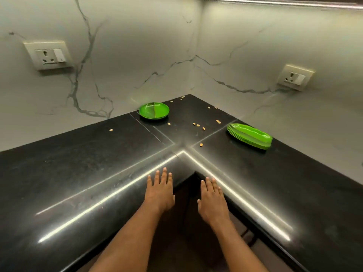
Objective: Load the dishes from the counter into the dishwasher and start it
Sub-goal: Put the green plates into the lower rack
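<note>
At the counter's (78, 163) inner corner, left hand (160, 190) and right hand (212, 201) lay flat, grasping nothing. Round plates (154, 110) near the back corner and oblong plates (249, 136) along the right edge were not yet loaded.

The left hand (160, 192) and the right hand (212, 202) are both bare, with slim fingers (164, 174) and short, neatly trimmed nails (164, 169). Behind each hand the left forearm (125, 242) and the right forearm (241, 244) are bare from wrist to frame edge.
</note>
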Action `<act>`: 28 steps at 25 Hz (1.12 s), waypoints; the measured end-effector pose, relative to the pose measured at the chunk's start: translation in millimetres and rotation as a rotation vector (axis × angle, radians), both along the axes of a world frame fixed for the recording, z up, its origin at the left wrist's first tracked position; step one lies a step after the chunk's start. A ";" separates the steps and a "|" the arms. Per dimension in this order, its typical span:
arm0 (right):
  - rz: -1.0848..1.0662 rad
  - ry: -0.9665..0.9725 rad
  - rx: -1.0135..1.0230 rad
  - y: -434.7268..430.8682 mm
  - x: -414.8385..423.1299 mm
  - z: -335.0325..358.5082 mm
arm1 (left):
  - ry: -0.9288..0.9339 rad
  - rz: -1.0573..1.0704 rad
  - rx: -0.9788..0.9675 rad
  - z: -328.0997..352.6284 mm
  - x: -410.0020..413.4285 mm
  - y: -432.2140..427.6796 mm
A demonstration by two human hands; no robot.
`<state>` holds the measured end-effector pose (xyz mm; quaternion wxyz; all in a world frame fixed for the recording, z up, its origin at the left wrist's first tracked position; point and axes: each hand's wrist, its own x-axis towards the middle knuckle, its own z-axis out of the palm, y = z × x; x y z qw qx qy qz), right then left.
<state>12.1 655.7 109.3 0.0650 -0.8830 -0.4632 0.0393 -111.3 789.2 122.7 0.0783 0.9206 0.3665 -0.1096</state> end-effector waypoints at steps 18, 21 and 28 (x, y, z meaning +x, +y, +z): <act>0.282 -0.118 -0.053 258.1 116.0 12.6 | 0.126 0.201 -0.116 0.5 86.4 233.9; 0.318 -0.137 -0.048 302.1 120.9 14.6 | 0.166 0.205 -0.186 -2.4 94.8 270.5; 0.402 -0.160 -0.037 397.9 133.7 17.1 | 0.271 0.198 -0.258 -1.6 116.5 334.6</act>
